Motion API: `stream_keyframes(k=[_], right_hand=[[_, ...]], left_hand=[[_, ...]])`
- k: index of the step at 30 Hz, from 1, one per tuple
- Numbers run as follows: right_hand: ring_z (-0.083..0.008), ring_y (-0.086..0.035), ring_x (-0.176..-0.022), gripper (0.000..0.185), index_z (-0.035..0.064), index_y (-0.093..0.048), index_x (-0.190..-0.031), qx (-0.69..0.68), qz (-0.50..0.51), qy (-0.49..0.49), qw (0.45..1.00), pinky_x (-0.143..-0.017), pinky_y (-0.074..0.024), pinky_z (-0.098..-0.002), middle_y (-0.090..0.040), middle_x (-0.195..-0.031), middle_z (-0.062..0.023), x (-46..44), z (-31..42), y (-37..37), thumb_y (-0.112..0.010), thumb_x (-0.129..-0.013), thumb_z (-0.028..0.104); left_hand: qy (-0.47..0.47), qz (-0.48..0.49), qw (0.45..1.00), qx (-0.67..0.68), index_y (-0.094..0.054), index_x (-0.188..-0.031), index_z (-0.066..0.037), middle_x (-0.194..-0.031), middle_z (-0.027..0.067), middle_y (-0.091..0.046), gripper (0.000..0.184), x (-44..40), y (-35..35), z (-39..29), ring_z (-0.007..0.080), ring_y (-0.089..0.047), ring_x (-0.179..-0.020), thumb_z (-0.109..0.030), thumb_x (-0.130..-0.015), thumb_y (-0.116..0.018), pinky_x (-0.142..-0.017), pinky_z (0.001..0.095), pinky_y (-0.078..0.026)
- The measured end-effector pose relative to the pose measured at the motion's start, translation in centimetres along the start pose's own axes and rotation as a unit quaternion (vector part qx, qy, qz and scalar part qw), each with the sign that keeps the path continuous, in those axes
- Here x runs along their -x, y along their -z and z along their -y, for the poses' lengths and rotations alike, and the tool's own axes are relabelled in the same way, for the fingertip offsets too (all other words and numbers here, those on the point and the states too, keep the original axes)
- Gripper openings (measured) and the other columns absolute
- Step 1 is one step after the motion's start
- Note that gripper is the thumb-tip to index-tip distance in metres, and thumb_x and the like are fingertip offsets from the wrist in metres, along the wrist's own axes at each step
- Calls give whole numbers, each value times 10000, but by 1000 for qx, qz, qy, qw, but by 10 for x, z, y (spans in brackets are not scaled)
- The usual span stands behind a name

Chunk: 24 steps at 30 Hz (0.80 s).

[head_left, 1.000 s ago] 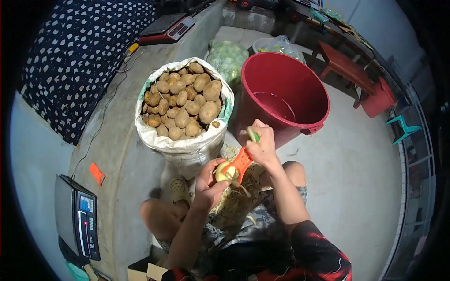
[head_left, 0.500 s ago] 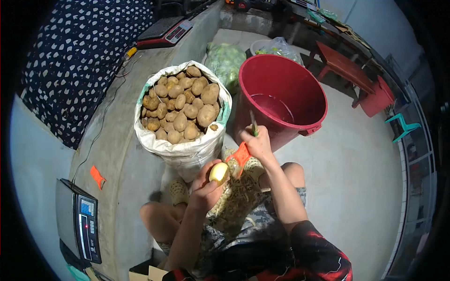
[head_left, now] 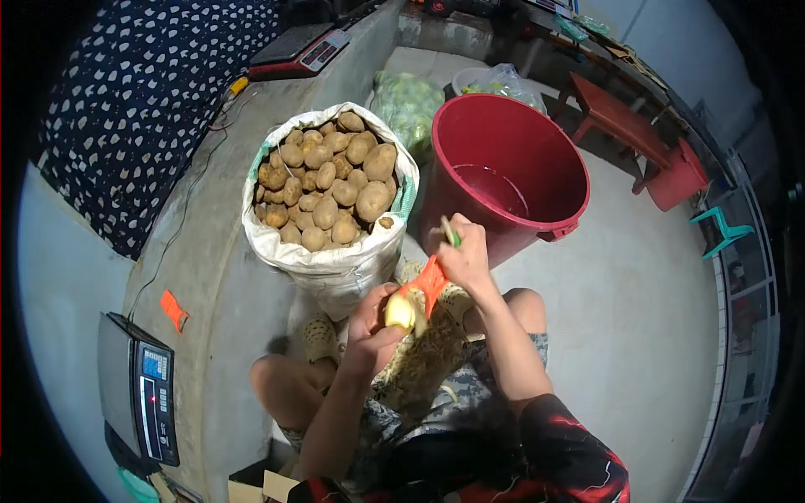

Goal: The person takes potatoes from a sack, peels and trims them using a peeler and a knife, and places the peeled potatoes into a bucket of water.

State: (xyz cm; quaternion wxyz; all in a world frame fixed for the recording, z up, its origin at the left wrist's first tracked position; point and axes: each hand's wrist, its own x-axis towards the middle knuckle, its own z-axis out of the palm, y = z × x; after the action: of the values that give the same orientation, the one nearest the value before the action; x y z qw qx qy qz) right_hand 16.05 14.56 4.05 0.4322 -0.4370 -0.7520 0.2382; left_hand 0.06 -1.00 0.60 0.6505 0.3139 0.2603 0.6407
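Note:
My left hand (head_left: 374,329) is closed around a potato (head_left: 400,313) whose pale yellow flesh shows. My right hand (head_left: 464,254) grips an orange peeler (head_left: 432,281), its head at the potato's right side and blurred by motion. From the top of the same fist sticks a thin object with a green part (head_left: 453,237); its kind is unclear. Below both hands, a heap of peelings (head_left: 423,360) lies between my feet. A white sack (head_left: 323,268) full of unpeeled potatoes (head_left: 324,215) stands ahead on the left.
A big red bucket (head_left: 457,189) stands ahead right, some liquid at its bottom. Behind are a bag of green produce (head_left: 407,105) and a wooden bench (head_left: 616,121). At left are a scale (head_left: 151,394), an orange object (head_left: 173,311) and another scale (head_left: 298,54) on the ledge.
The peeler has shifted slightly down along the potato, and my left hand with the potato has moved a little right. The thin object in my right fist has tilted. The view has shifted slightly.

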Motion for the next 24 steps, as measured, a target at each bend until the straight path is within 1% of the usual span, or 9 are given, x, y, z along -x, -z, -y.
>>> stream_keyframes(k=[2,4,7,10,12,14,16,19,24], right_hand=[[-319,-466,-539,248,-29,-552,-612,37,-28,-64,997,-530,-362,-454,-451,-535,-157,-5,-30,-8,-631,-696,191],[-275,-444,-538,243,-24,-549,-610,-130,29,-234,963,-529,-351,-436,-415,-532,-145,-3,-17,-5,-636,-694,187],[-249,-421,-548,254,-32,-540,-613,-64,56,-45,995,-529,-323,-413,-404,-565,-143,3,22,5,-641,-694,187],[-155,-389,-535,305,-21,-473,-577,-27,34,3,999,-507,-287,-340,-350,-519,-60,-1,7,0,-646,-742,167],[-153,-391,-536,300,-21,-479,-585,-36,13,-39,999,-506,-289,-340,-358,-515,-69,-3,-23,-9,-663,-729,167],[-219,-424,-539,202,-10,-584,-625,-141,19,-221,965,-528,-341,-401,-390,-531,-110,-1,-24,-11,-650,-684,171],[-203,-415,-526,184,-5,-595,-626,-154,48,-198,967,-515,-334,-394,-395,-520,-101,-1,4,-1,-653,-679,162],[-292,-452,-495,210,-14,-599,-620,-2,17,71,997,-511,-346,-430,-468,-523,-152,1,23,5,-660,-662,183],[-320,-458,-516,255,-39,-554,-618,-42,3,-117,992,-533,-355,-433,-497,-595,-193,-2,-17,-7,-663,-661,188]], left_hand=[[-3,48,989,141,-408,-1351,8,-1237,112,-504,621,0,2,-2,226,-493,-1170,-13,-769,-622,-1039,376,-372],[13,50,986,157,-406,-1354,8,-1241,116,-507,627,-2,-1,-7,219,-489,-1178,44,-761,-607,-1041,375,-371],[-15,-16,999,23,-412,-1340,15,-1256,117,-510,617,-2,-5,-2,221,-513,-1160,56,-757,-612,-1021,362,-393],[3,4,999,38,-419,-1330,16,-1253,113,-513,606,-1,-8,-5,221,-524,-1147,46,-758,-617,-1016,352,-399],[21,33,995,96,-424,-1326,15,-1251,111,-512,604,-3,-2,-4,226,-522,-1151,37,-755,-620,-1020,354,-397],[11,42,981,191,-428,-1323,8,-1251,105,-508,599,-1,-4,-10,221,-513,-1163,32,-757,-620,-1017,350,-401],[0,32,986,164,-427,-1329,0,-1251,104,-502,604,-3,-5,-9,222,-499,-1183,18,-758,-626,-1028,365,-393],[-32,-13,999,-11,-419,-1335,-3,-1251,116,-498,601,-1,-5,1,236,-492,-1195,-20,-771,-625,-1056,396,-366],[13,44,989,144,-400,-1344,-9,-1249,100,-497,642,-2,2,-5,227,-489,-1196,5,-751,-645,-1057,379,-364]])
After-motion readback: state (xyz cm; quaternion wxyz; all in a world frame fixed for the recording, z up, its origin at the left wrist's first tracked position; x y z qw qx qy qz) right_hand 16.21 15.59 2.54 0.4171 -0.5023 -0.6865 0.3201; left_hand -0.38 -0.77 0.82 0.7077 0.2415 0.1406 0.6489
